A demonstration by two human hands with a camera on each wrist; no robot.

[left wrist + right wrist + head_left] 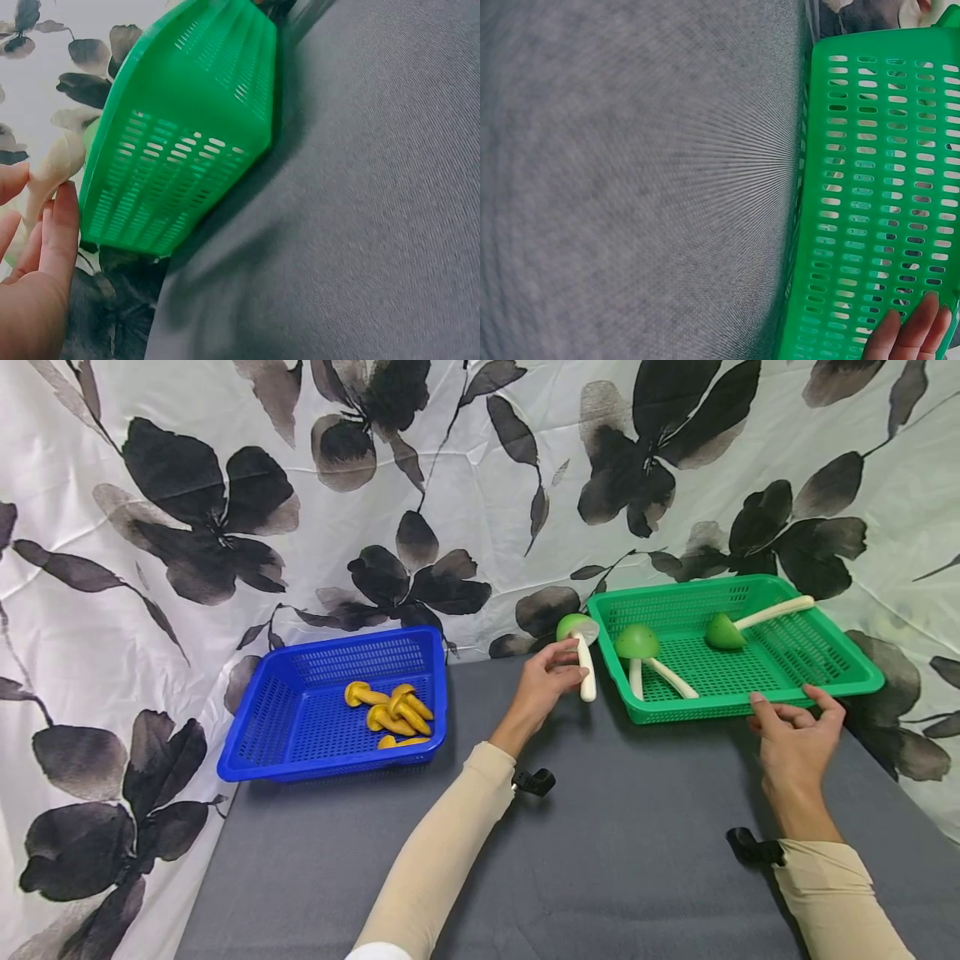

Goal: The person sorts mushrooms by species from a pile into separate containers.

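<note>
My left hand (542, 687) pinches the white stem of a green-capped toy mushroom (587, 670) between thumb and fingers. That mushroom is upright, cap up, just outside the left end of the green basket (780, 672). In the left wrist view the pale stem (45, 176) shows between the fingertips, its cap mostly hidden. My right hand (798, 739) holds the basket's near rim towards its right end; fingers (904, 334) lie against the outer slotted wall in the right wrist view. Inside the basket are green-capped mushrooms (637, 643), with another mushroom (726, 632) leaning its stem on the far rim.
A blue basket (300, 768) stands at the left with several yellow-brown toy mushrooms (401, 710) in its right half. Both baskets rest on a grey cloth-covered table (600, 860). A white curtain with dark flowers (450, 468) hangs right behind them.
</note>
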